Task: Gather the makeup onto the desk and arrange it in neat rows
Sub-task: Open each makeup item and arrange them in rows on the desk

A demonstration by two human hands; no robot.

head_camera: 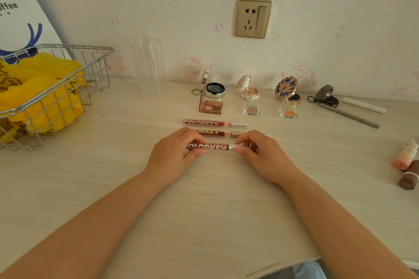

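We hold one lip gloss tube [209, 147] flat on the worktop [204, 210] with both hands. The left hand [172, 156] has its fingers clamped on the dark red end, and the right hand [263, 156] has its fingers clamped on the silver cap end. Just behind this tube lie two more lip gloss tubes [214, 123], parallel to it. Farther behind the tube stand open compacts [214, 89] and small eyeshadow cases [210, 107] in rows. Far left of the tube is a wire basket [68, 70] with yellow bags.
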